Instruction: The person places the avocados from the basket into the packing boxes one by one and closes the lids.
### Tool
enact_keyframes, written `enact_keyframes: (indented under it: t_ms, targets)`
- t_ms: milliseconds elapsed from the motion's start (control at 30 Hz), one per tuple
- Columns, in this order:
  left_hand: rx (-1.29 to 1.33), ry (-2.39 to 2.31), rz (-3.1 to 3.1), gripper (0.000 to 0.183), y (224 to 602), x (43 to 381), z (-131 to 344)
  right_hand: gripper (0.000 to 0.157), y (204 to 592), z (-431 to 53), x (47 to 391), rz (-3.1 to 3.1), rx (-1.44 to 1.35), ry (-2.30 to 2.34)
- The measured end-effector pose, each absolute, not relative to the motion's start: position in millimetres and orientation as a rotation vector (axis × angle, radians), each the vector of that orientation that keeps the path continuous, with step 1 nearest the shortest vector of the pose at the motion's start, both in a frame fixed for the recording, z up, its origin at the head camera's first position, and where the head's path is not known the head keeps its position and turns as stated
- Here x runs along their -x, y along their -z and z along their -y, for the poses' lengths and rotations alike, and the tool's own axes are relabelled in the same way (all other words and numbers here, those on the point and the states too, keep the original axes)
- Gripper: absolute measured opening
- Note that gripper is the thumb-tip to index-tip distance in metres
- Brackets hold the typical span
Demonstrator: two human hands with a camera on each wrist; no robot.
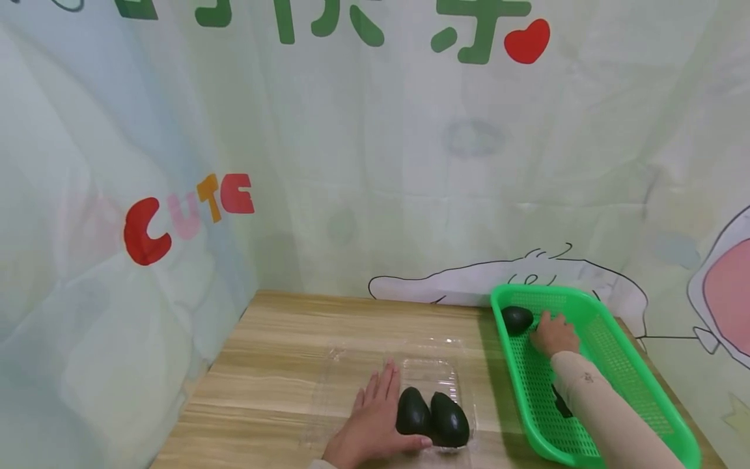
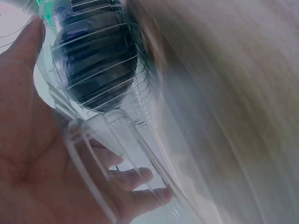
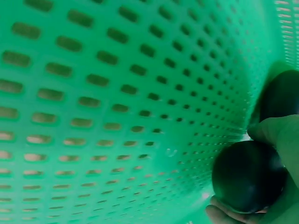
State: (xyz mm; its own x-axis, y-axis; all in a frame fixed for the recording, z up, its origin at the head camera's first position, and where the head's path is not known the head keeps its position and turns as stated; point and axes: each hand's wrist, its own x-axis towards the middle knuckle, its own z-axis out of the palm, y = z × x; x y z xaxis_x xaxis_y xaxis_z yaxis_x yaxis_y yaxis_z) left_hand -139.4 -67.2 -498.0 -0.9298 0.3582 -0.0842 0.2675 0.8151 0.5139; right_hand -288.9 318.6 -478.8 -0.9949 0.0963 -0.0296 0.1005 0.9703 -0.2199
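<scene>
My left hand (image 1: 372, 417) lies with straight fingers against a clear plastic clamshell box (image 1: 428, 371). Two dark green avocados (image 1: 413, 412) sit side by side in it, next to that hand's thumb. Through the ribbed plastic, one avocado (image 2: 96, 60) shows in the left wrist view, with the palm along the box's rim. Inside a green basket (image 1: 515, 381), my right hand (image 1: 555, 334) grips an avocado (image 3: 250, 177) between thumb and fingers. Another avocado (image 1: 517, 320) rests beside it in the basket's far left corner.
The wood-grain table (image 1: 258, 378) carries the box in the middle and the basket at the right. A printed cloth (image 1: 363, 163) hangs behind and to the left of the table. A small black object (image 1: 561, 402) shows by the right sleeve.
</scene>
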Motion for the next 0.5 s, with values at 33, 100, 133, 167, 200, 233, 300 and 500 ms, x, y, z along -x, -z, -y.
enact_keyframes:
  t_ms: [33, 100, 133, 167, 200, 233, 300, 500]
  targets:
    - [-0.493, -0.754, -2.825, 0.129, 498.1, 139.4, 67.0, 0.056, 480.6, -319.4, 288.8, -3.107, -0.147, 0.336]
    - [-0.496, -0.742, -2.83, 0.129, 498.7, 139.7, 66.3, 0.055, 484.5, -321.2, 288.9, -3.127, -0.124, 0.316]
    - [-0.497, -0.739, -2.831, 0.129, 499.2, 139.8, 66.0, 0.055, 486.7, -322.1, 288.9, -3.142, -0.112, 0.305]
    - [-0.496, -0.734, -2.831, 0.129, 499.6, 139.9, 65.6, 0.053, 488.8, -323.0, 288.6, -3.158, -0.098, 0.295]
    - [-0.497, -0.73, -2.833, 0.129, 499.9, 139.8, 65.4, 0.051, 491.0, -324.0, 288.5, -3.175, -0.085, 0.29]
    - [-0.496, -0.732, -2.832, 0.129, 499.9, 139.7, 65.2, 0.05, 493.1, -325.2, 288.4, -3.186, -0.074, 0.289]
    - [-0.49, -0.739, -2.825, 0.129, 500.1, 139.5, 64.9, 0.047, 496.9, -327.2, 288.4, -3.205, -0.065, 0.295]
    - [-0.476, -0.747, -2.819, 0.129, 498.1, 139.5, 65.9, 0.047, 505.7, -330.5, 292.5, -3.223, -0.107, 0.32]
